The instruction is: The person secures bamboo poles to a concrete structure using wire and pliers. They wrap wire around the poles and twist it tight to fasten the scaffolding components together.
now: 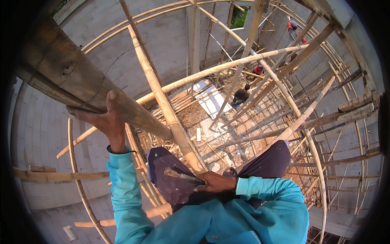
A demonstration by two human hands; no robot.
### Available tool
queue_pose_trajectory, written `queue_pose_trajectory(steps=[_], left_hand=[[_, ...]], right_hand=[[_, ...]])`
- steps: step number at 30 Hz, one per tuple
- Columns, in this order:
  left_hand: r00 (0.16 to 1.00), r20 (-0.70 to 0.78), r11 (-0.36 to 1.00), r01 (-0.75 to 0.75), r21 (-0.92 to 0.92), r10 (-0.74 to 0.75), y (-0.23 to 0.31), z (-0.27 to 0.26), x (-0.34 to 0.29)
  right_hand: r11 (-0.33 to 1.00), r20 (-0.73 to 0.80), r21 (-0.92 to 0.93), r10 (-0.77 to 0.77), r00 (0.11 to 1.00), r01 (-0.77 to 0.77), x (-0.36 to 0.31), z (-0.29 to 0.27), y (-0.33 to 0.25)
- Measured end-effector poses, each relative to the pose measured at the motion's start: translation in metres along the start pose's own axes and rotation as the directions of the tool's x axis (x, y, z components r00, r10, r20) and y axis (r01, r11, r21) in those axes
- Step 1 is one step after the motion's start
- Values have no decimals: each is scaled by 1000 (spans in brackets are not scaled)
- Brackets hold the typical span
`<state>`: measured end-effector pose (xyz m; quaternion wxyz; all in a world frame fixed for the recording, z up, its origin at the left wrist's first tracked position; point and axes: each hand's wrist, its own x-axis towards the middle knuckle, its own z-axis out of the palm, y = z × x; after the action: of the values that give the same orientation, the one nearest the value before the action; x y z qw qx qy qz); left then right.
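A thick brown bamboo pole (140,112) slants down from the upper left and ends near my knees. My left hand (111,124) grips its near side, the thumb on top and the fingers stretched along the underside. A thin dark wire (106,71) hangs loosely by the pole. In my lap, my right hand (217,181) is closed round a short wooden handle (180,175), whose other end is hidden. Between my legs runs a lighter bamboo pole (168,110), crossed by a long horizontal one (203,73).
I am high among bamboo scaffolding, with a drop to debris-covered ground. Below are a white sheet (211,99) and a crouching person (241,96). Another person (293,32) is up on the scaffold at the far right. Grey block walls (162,40) surround the space; wooden beams (317,122) cross the right.
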<state>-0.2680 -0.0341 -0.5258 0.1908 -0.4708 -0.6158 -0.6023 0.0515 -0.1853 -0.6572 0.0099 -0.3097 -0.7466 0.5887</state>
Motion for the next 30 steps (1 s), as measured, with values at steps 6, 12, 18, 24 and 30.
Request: queue_pose_trajectory(steps=[6,12,18,24,30], left_hand=[[987,-133,975,116,187,-92,30,24,-2],[985,-173,960,53,274,-4,22,26,-3],[979,-202,964,55,259,-2,19,26,-5],[976,-219,979,63,191,-20,28,35,-4],[977,-193,987,114,112,-91,39,33,-3]], right_hand=[[951,-353,-307,-141,925,28,6,-119,-38],[928,-476,-372,-178,862,-14,9,-180,-92],[594,-465,-804,-669,579,40,38,-206,-111],[280,-396,-872,-886,243,-401,56,-229,-151],[100,-194,-764,-978,79,-638,82,-243,-173]])
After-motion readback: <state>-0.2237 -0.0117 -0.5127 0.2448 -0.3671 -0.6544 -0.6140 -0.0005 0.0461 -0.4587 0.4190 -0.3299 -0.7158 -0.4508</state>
